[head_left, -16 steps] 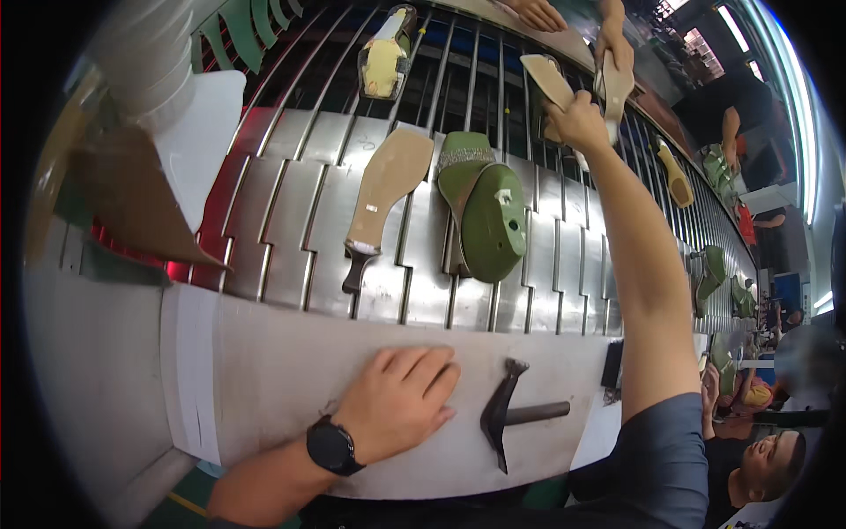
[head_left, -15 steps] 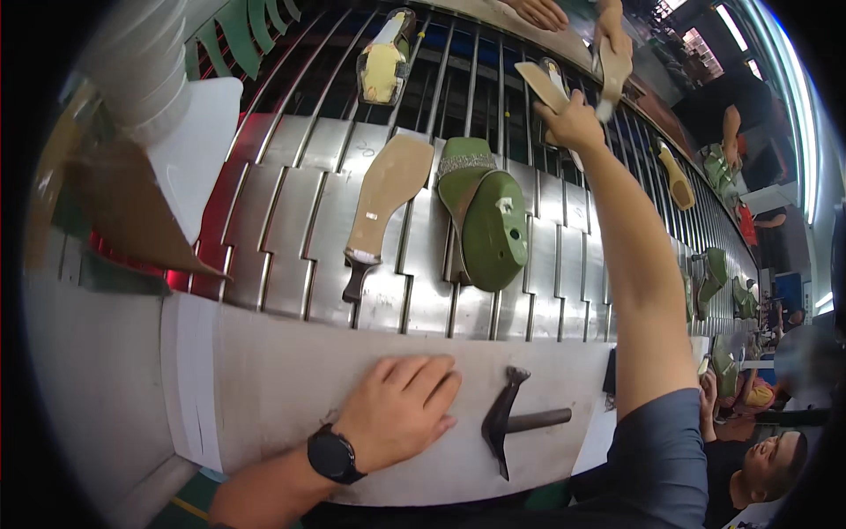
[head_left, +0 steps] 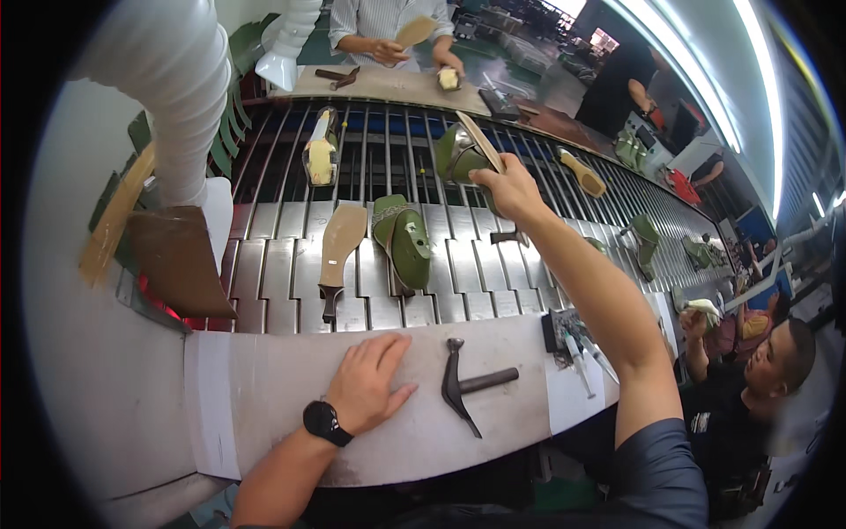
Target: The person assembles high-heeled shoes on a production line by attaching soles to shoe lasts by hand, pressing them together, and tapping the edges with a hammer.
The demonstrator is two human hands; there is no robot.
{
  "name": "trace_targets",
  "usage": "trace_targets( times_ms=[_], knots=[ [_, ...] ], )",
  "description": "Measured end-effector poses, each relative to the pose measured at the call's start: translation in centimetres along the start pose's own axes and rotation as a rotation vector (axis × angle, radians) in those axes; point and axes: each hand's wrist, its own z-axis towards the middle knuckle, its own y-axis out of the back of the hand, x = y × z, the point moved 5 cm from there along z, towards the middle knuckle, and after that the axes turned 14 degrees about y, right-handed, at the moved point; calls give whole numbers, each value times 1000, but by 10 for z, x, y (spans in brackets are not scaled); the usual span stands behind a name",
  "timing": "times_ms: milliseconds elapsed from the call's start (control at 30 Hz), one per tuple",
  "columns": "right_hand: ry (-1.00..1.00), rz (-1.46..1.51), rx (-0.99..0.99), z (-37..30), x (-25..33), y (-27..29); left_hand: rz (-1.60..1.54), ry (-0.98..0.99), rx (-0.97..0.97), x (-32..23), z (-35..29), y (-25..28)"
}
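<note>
My left hand (head_left: 370, 383) rests on the pale workbench (head_left: 291, 361), fingers apart and holding nothing. To its right lies a shoemaker's hammer (head_left: 483, 383). My right arm reaches over the conveyor, and my right hand (head_left: 511, 187) is closed on a tan shoe sole (head_left: 481, 141). Right behind that sole is a green sandal (head_left: 454, 155); I cannot tell whether my fingers also hold it. On the metal slats nearer me lie another tan sole (head_left: 345, 234) and a green sandal (head_left: 407, 247), side by side.
On the rollers sit a yellow-bottomed shoe (head_left: 321, 159) and a tan sole (head_left: 583, 173). Across the conveyor a co-worker in a striped shirt (head_left: 374, 18) holds a sole and a shoe. A white duct (head_left: 181, 97) stands at left. Syringes (head_left: 579, 363) lie at the bench's right.
The view has tilted up, showing more of the far bench and the co-worker. My right hand stays over the far rollers with the sole; a green sandal now shows beside it. My left hand still rests.
</note>
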Motion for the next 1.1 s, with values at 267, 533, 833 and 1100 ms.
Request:
trace_targets(
  times_ms=[267,533,833,1100],
  knots=[
    [-389,1435,637,-324,122,-8,547,-374,-629,-80,-73,49],
    [-367,1630,480,-364,129,-116,-197,279,-307,-11,-123,103],
    [-227,1089,111,-344,19,-103,-1386,730,-205,55,-162,44],
    [-1,804,81,-289,59,-97,-1056,563,-212,46,-161,31]
  ],
)
